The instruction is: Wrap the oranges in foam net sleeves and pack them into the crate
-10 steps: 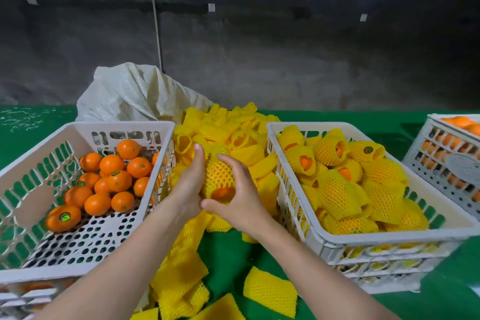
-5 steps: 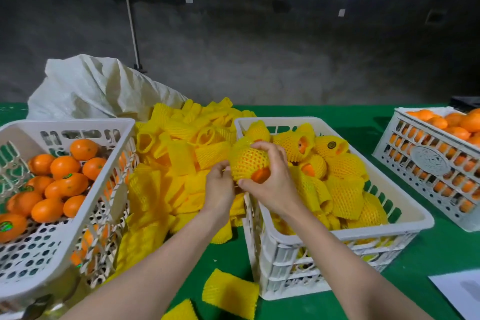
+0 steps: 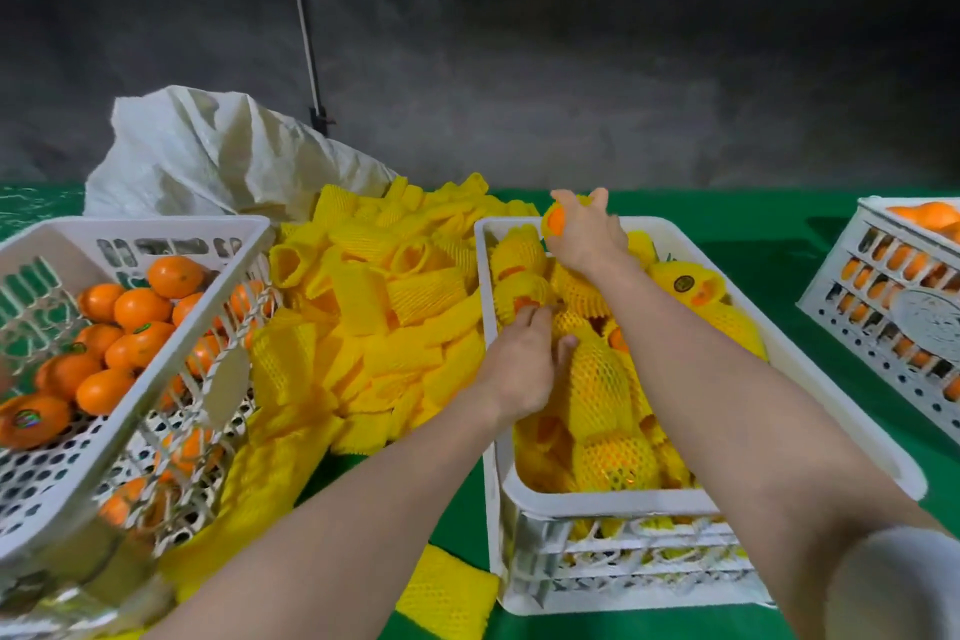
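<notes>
Green table [image 3: 727, 224]. Packing crate [image 3: 519, 499] sits under the right hand [image 3: 587, 239] gripping a wrapped orange [image 3: 555, 222]. Sleeve pile [image 3: 395, 307] just left. Bare-orange crate [image 3: 156, 226] and sack [image 3: 208, 151] farther left. Third crate [image 3: 883, 296] well right.

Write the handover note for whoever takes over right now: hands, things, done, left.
Right hand grips a sleeved orange over the far end of the packing crate. Left hand rests its fingers on wrapped oranges inside it.
Done: the crate holds many wrapped oranges.
Left: set this one down, then sleeve the bare oranges in the left crate from the sleeve pile between the crates.
</notes>
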`<state>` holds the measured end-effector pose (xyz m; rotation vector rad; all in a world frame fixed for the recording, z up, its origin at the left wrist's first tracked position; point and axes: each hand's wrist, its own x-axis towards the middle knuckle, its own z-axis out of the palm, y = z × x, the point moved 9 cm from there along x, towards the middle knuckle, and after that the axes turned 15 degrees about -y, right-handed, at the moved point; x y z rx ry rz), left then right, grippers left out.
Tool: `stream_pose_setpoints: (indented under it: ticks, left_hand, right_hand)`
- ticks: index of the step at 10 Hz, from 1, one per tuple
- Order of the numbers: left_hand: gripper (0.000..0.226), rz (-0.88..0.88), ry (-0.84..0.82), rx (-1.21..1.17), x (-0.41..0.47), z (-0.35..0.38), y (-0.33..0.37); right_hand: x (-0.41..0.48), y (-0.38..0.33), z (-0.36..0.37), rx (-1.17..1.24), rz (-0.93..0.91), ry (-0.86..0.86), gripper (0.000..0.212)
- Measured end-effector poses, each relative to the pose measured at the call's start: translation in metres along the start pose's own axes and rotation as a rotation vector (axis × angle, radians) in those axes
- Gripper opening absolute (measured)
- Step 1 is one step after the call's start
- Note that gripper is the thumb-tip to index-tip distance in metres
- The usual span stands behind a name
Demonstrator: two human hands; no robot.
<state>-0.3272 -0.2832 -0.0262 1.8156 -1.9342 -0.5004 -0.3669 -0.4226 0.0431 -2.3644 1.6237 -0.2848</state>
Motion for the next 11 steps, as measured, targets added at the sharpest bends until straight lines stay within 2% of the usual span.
stream_pose_setpoints:
  ticks: [1,2,3,4,7,9,10,11]
  left_hand:
    - [0.048,0.008,0.009,0.038,-0.002,-0.001,0.002]
    - [0.048,0.009,0.007,0.035,-0.004,-0.002,0.003]
    - [0.049,-0.012,0.000,0.000,-0.004,-0.003,0.001]
    - [0.049,-0.060,-0.005,-0.029,-0.006,-0.002,-0.002]
    - [0.037,-0.055,0.034,-0.022,-0.010,-0.002,-0.001]
    - [0.034,-0.039,0.025,-0.032,-0.010,-0.005,0.001]
    - [0.027,-0.030,0.042,-0.210,-0.017,-0.016,-0.001]
    - [0.022,-0.091,0.115,-0.747,-0.033,-0.032,-0.018]
  right_hand:
    - [0.010,0.000,0.019,-0.168,0.061,-0.065,0.057]
    - [0.009,0.003,0.026,-0.233,0.104,-0.100,0.061]
    - [0.003,-0.003,0.019,-0.267,0.058,-0.043,0.070]
    - [-0.007,-0.005,0.019,-0.291,0.024,-0.008,0.070]
    - [-0.041,-0.015,0.032,-0.410,-0.087,0.009,0.033]
    - [-0.046,-0.016,0.036,-0.389,-0.103,0.004,0.032]
    - [-0.053,-0.018,0.033,-0.244,-0.161,0.036,0.035]
    - [-0.061,-0.009,0.013,0.002,-0.149,0.166,0.030]
